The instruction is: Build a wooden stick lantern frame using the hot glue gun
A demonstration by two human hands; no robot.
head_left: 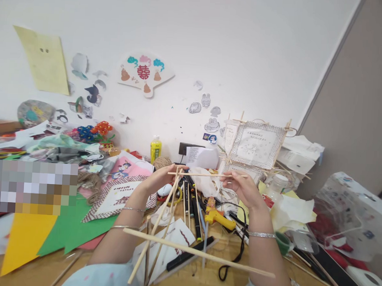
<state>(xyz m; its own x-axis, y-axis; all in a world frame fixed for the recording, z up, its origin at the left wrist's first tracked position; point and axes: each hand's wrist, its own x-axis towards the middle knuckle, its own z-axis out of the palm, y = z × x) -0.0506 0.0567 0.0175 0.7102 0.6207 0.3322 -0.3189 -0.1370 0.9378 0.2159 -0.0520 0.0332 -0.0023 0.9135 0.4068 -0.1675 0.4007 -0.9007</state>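
My left hand (163, 178) and my right hand (242, 187) are raised over a cluttered wooden desk (202, 281). Between them they hold a frame of thin wooden sticks (174, 202). The top cross stick (205, 175) runs level from one hand to the other. My left fingers pinch it where it meets the long sticks slanting down toward me. My right fingers are closed round its other end. A longer stick (200, 252) crosses the frame's lower end near my forearms. Silver bracelets sit on both wrists.
Under the hands lie a yellow glue gun (217, 216) with a black cord, black marker pens (193, 203) and paper sheets. Green and yellow paper (43, 233) lies at left. A yellow glue bottle (155, 149), twine ball and a finished paper lantern (257, 147) stand by the wall.
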